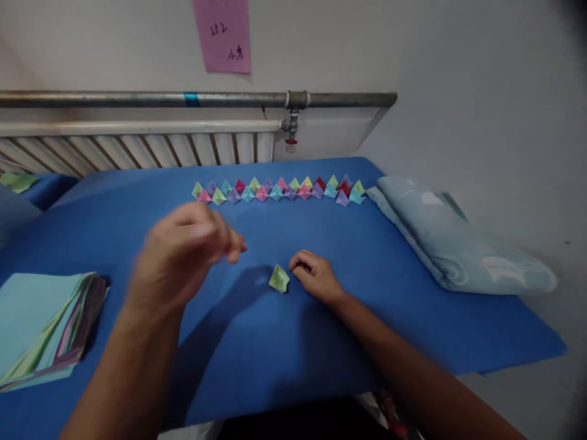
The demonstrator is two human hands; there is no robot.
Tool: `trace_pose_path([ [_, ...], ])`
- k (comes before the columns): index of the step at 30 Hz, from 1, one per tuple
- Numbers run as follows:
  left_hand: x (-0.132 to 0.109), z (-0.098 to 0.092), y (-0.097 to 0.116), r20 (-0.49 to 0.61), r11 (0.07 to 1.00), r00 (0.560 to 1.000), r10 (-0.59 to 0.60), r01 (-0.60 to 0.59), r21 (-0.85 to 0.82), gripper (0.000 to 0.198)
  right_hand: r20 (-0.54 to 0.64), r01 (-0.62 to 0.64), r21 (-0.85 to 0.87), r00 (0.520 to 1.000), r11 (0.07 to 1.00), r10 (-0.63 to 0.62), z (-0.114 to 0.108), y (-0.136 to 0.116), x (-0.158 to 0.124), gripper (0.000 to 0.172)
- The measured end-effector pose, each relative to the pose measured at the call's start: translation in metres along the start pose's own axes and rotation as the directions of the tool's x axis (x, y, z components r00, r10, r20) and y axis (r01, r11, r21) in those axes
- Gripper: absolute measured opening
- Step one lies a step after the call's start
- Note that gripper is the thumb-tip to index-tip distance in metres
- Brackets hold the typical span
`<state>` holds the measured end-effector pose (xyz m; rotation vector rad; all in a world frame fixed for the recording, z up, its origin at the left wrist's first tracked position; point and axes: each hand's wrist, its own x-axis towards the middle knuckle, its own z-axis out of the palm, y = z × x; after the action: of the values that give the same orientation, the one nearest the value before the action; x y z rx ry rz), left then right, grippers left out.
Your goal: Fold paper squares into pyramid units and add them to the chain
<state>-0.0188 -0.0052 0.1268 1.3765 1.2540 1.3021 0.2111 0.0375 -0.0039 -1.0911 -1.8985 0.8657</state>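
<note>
A small green folded-paper boat [279, 278] sits on the blue cloth in front of me. Just to its right my right hand [317, 276] rests on the cloth, fingers curled in, nothing visible in them; it is very near the boat. My left hand [186, 247] is raised above the cloth, left of the boat, somewhat blurred. Its fingers are bent and closed, and I see nothing in them. Toward the back, a double row of folded-paper boats [276, 192] in pink, purple, green, blue and red runs across the cloth.
A stack of colored paper sheets [36, 318] lies at the left. On the right is a folded pale-blue blanket [458, 244] against the wall. Behind the table stand a radiator [137, 150] and a metal pipe [238, 99] with a red-handled valve. A pink note [223, 40] hangs above.
</note>
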Motion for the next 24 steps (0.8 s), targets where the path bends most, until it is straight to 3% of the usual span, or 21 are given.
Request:
trace_pose_path([
  [5,0.018,0.031,-0.062,0.186,0.974,0.969,-0.162,0.126,0.191,0.012,-0.02,0.038,0.005,0.999,0.999,-0.038,0.0,0.0,-0.004,0.015],
  [8,0.012,0.041,-0.087,0.292,0.927,0.948,-0.122,0.004,0.376,0.006,0.068,0.101,0.027,0.992,0.995,-0.103,0.0,-0.001,-0.007,0.016],
  [11,0.001,0.043,-0.093,0.354,0.864,0.933,-0.07,-0.121,0.489,0.006,0.13,0.08,0.071,0.988,0.994,-0.088,0.0,-0.003,-0.007,0.016],
  [17,-0.009,0.048,-0.098,0.401,0.771,0.915,-0.041,-0.226,0.595,0.015,0.162,0.01,0.035,0.987,0.999,-0.016,0.002,-0.006,-0.004,0.018],
  [20,-0.011,0.054,-0.099,0.401,0.713,0.913,-0.078,-0.23,0.663,0.021,0.164,-0.037,-0.002,0.986,0.999,0.037,0.003,-0.008,-0.004,0.018],
  [24,-0.011,0.06,-0.095,0.309,0.697,0.944,-0.115,-0.145,0.702,0.017,0.13,-0.114,-0.074,0.984,0.991,0.123,0.004,-0.011,-0.001,0.012],
])
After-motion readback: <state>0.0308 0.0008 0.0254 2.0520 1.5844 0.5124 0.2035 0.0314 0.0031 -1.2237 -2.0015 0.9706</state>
